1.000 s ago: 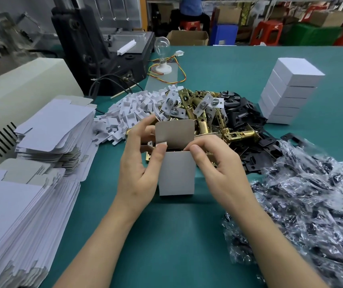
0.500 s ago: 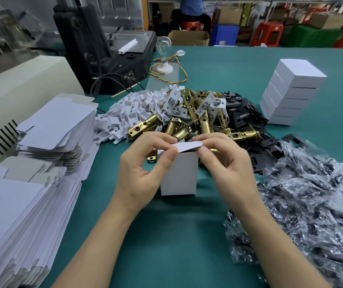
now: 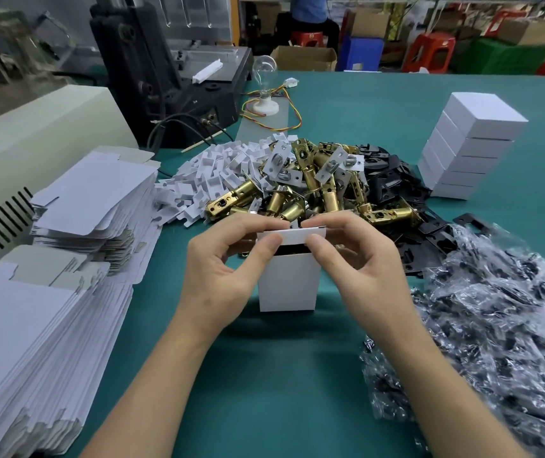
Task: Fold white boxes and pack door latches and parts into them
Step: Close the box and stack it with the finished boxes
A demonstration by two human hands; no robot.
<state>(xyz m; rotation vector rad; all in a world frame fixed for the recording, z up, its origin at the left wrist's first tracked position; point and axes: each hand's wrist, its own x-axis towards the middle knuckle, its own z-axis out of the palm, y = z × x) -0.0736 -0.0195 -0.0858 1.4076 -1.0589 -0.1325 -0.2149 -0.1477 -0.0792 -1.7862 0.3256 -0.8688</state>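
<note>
Lid flap (image 3: 294, 233) now lower over white box (image 3: 287, 285), left hand (image 3: 221, 272) and right hand (image 3: 363, 262) fingers (image 3: 317, 242) pinching it.

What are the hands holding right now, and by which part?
Both hold the upright white box by its top flap: the left hand pinches the flap's left end, the right hand its right end.

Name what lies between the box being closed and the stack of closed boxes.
Head view: past the right hand on the box, brass latches and a heap of black plates fill the stretch to the stack of closed boxes.
</note>
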